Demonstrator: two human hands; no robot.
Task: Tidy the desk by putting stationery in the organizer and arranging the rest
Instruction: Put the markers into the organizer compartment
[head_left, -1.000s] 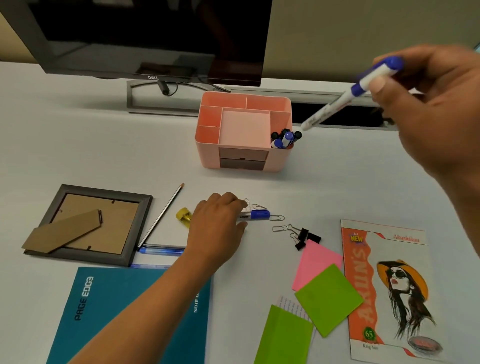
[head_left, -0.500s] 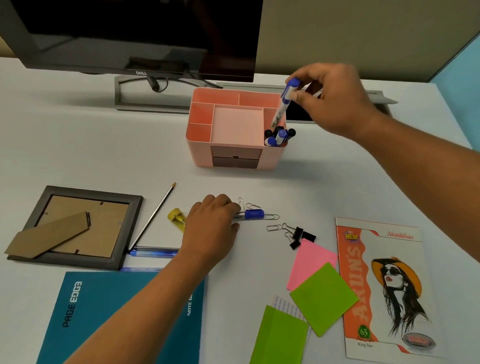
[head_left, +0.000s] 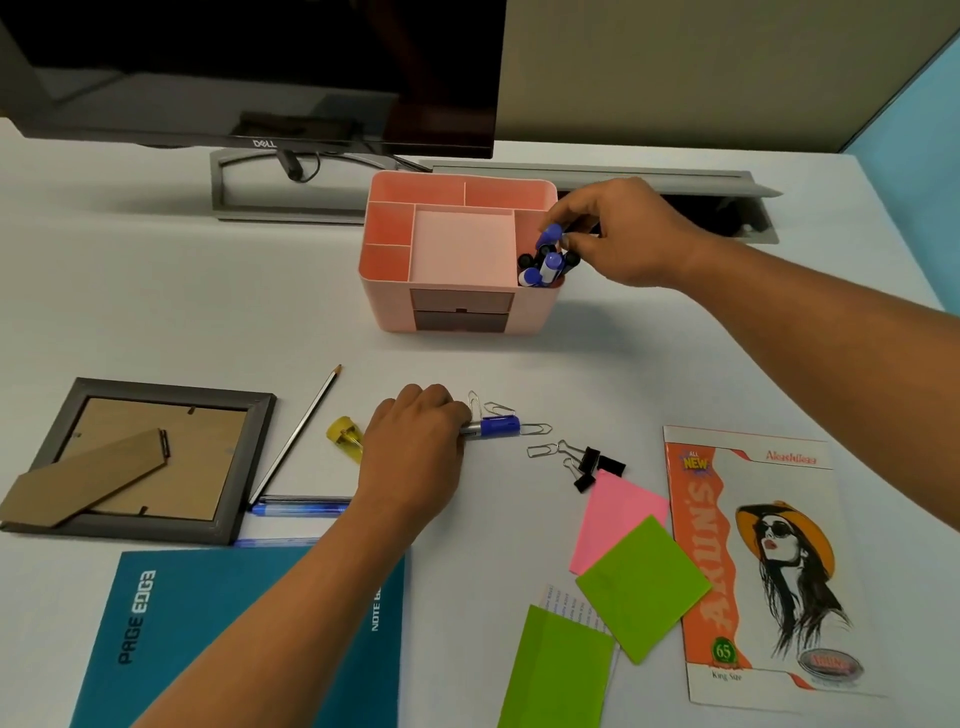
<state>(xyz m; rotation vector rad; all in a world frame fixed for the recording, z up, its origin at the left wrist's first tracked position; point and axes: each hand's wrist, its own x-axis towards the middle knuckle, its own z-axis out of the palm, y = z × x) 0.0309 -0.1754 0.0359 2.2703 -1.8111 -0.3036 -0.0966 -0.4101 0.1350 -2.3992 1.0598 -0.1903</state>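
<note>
One pink organizer (head_left: 460, 317) stands mid-desk (head_left: 156, 291). Its right front compartment holds a bunch of upright markers (head_left: 553, 264) with blue and black caps, too crowded to count surely. The right hand (head_left: 628, 234) pinches the cap end of one blue-capped marker (head_left: 549, 236) between thumb and forefinger; this marker stands in the same compartment, riding slightly above the others.

The left hand (head_left: 415, 452) lies knuckles up on the desk, its fingers curled round the barrel of one loose marker (head_left: 498, 426). That marker lies flat, its blue cap poking out to the right of the fingers.

Around it lie:
- four paper clips (head_left: 536, 429)
- three black binder clips (head_left: 589, 458)
- three sticky notes (head_left: 641, 587), one pink and two green
- one pencil (head_left: 296, 436)
- one yellow sharpener (head_left: 345, 436)
- two blue pens (head_left: 301, 508)

One photo frame (head_left: 249, 467) lies face down at the left. There are two notebooks, a teal notebook (head_left: 182, 623) in front and an orange notebook (head_left: 701, 571) at the right.
</note>
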